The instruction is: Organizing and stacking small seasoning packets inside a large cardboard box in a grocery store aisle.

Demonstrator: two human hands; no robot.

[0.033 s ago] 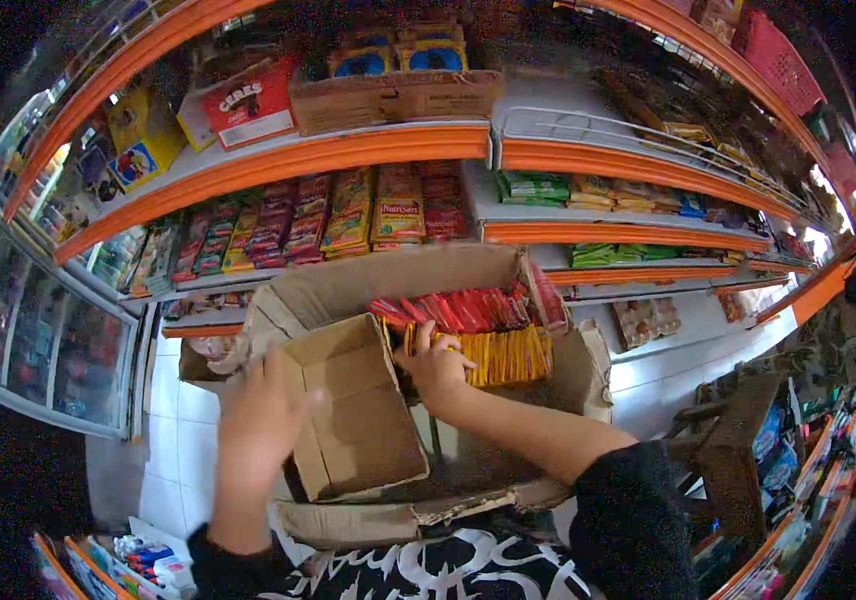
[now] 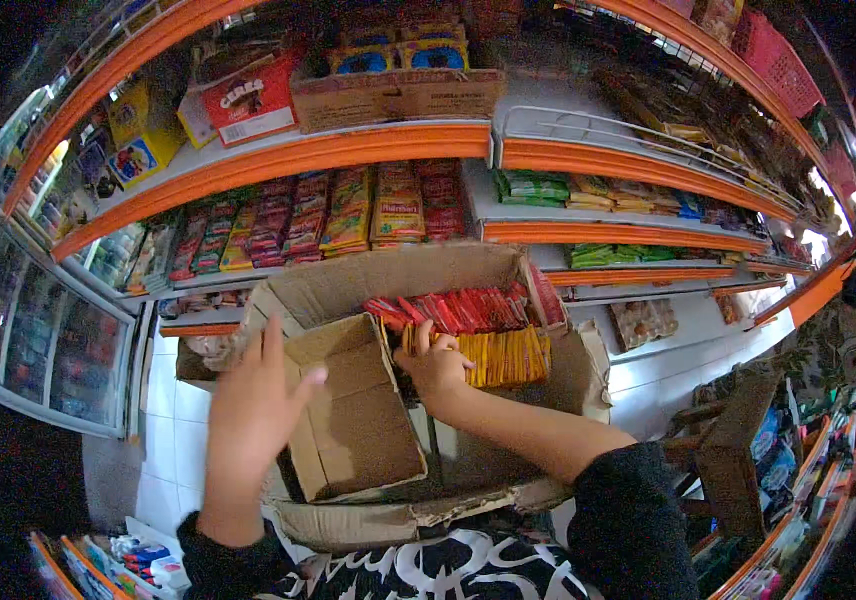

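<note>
A large open cardboard box [image 2: 298, 282] sits right in front of me. Inside it, a smaller cardboard tray [image 2: 358, 410] stands on the left, with nothing in it. Red sachets [image 2: 473, 310] are stacked on edge in a row along the far side, and a row of yellow sachets [image 2: 508, 358] stands just nearer. My right hand [image 2: 435, 372] curls its fingers over the left end of the yellow row; its thumb is hidden. Over the left edge of the box and tray, my left hand [image 2: 253, 425] is slightly blurred, its thumb spread from the fingers, holding nothing.
Behind the box rise shelves with orange edges [image 2: 288, 175], holding hanging or stacked packets [image 2: 398, 205], a red carton [image 2: 248, 100] and a brown carton [image 2: 398, 95]. A glass-fronted cabinet [image 2: 43, 340] stands left. At right are egg trays [image 2: 645, 322] and another cardboard box [image 2: 743, 450].
My left hand has risen slightly, and its thumb stands further from the fingers. My right hand stays at the yellow sachets.
</note>
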